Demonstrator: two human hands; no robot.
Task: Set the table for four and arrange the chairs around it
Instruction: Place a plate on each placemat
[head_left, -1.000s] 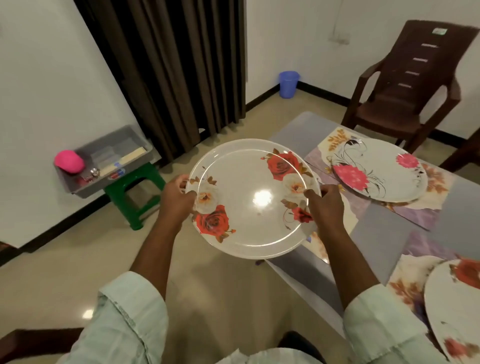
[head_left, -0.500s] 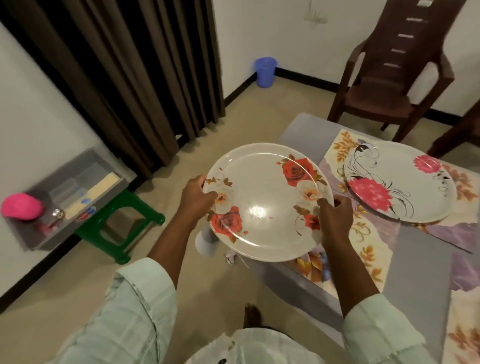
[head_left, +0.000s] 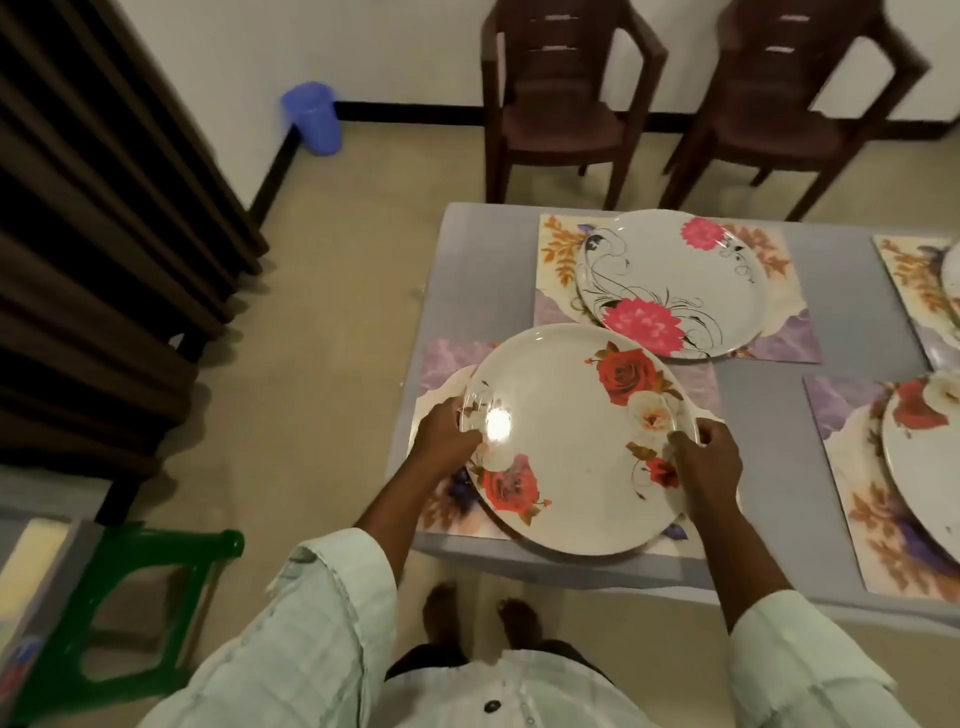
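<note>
A white plate with red roses (head_left: 566, 431) is over the near-left floral placemat (head_left: 441, 358) on the grey table (head_left: 483, 270). My left hand (head_left: 444, 441) grips its left rim and my right hand (head_left: 709, 467) grips its right rim. Whether the plate touches the mat is unclear. A plate with pink flowers (head_left: 675, 280) lies on the far-left placemat. Another rose plate (head_left: 924, 452) lies on the near-right mat, cut off by the frame edge. Two brown plastic chairs, one (head_left: 561, 104) and the other (head_left: 795, 109), stand beyond the table near the wall.
A green stool (head_left: 145, 587) with a grey tray (head_left: 31, 597) on it stands at the lower left. Dark curtains (head_left: 104, 208) hang at the left. A blue bin (head_left: 311, 124) sits in the far corner. A fourth placemat (head_left: 914, 270) shows at the right edge.
I have turned toward the table and carried the rose plate right and down, from over the floor to over the near-left placemat. Both hands kept their grip.
</note>
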